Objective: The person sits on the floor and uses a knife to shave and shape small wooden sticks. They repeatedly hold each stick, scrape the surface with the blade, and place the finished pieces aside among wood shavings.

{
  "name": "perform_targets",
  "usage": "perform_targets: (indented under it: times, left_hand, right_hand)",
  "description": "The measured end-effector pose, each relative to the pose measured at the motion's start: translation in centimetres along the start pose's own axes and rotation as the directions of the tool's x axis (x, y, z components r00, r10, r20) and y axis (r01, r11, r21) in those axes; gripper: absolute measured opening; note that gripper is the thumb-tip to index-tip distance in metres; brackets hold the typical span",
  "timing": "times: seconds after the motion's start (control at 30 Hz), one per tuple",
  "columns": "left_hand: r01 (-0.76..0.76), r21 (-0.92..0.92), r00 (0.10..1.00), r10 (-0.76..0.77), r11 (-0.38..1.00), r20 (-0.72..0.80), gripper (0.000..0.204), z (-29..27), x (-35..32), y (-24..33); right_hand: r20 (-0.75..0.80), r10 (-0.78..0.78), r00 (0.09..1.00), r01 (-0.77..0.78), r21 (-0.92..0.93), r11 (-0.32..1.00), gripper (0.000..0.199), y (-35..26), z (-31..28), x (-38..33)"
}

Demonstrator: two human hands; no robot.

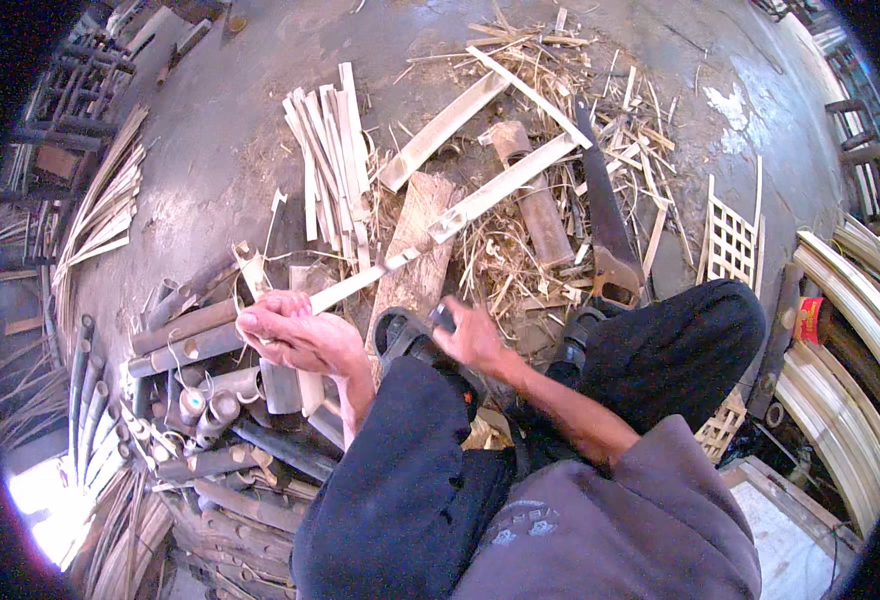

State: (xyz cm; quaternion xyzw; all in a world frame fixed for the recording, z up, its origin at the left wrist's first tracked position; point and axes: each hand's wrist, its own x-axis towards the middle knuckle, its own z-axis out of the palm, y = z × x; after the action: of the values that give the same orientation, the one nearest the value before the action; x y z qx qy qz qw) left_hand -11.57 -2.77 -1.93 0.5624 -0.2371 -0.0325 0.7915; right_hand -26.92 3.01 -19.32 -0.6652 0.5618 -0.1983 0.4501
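Note:
My left hand (305,335) is closed, palm side up, at the near end of a pale bamboo strip (350,287). From it the strip slants up and right over a worn wooden board (412,240). Farther along, a wider split bamboo piece (505,188) lies in the same line; whether they are joined is unclear. My right hand (472,340) curls beside my sandal (400,335), around a small dark object (444,318) whose kind does not show. A handsaw (608,215) with a wooden handle lies to the right, near a brown bamboo tube (540,215).
A bundle of split strips (330,160) lies ahead, with shavings (500,250) around the board. Cut bamboo tubes (190,340) are heaped at left. A woven lattice (732,243) and curved bundles of long strips (840,430) are at right. More strips (100,220) lean far left.

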Motion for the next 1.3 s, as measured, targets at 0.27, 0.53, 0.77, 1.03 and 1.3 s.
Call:
perform_targets:
  times: [0.27, 0.53, 0.77, 1.03, 1.3]
  left_hand:
    - [-0.185, 0.296, 0.937, 0.077, 0.937, 0.340, 0.028, -2.1, -3.7, -9.0]
    - [0.633, 0.136, 0.636, -0.612, 0.762, 0.470, 0.032, -7.3, 5.4, -8.9]
    - [0.759, 0.432, 0.228, -0.821, 0.487, 0.524, 0.023, -10.9, 3.1, -1.5]
    - [0.425, 0.582, 0.186, -0.696, 0.693, 0.693, 0.043, -13.9, -1.4, 4.8]
    - [0.708, 0.422, 0.269, -0.769, 0.566, 0.581, 0.035, -11.3, -0.5, 1.1]
  right_hand:
    - [0.047, 0.218, 0.975, -0.220, 0.037, 0.975, 0.044, 6.0, 0.4, 2.4]
    - [0.018, 0.044, 0.999, -0.043, -0.050, 0.998, 0.040, -1.9, -4.1, 2.8]
    - [0.124, -0.537, 0.834, 0.543, -0.358, 0.760, 0.030, -7.1, -6.0, 7.5]
    - [-0.137, -0.139, 0.981, 0.074, -0.397, 0.915, 0.032, -8.3, -13.2, 14.6]
    - [0.195, -0.491, 0.849, 0.513, -0.522, 0.681, 0.026, -9.1, -9.0, 6.6]
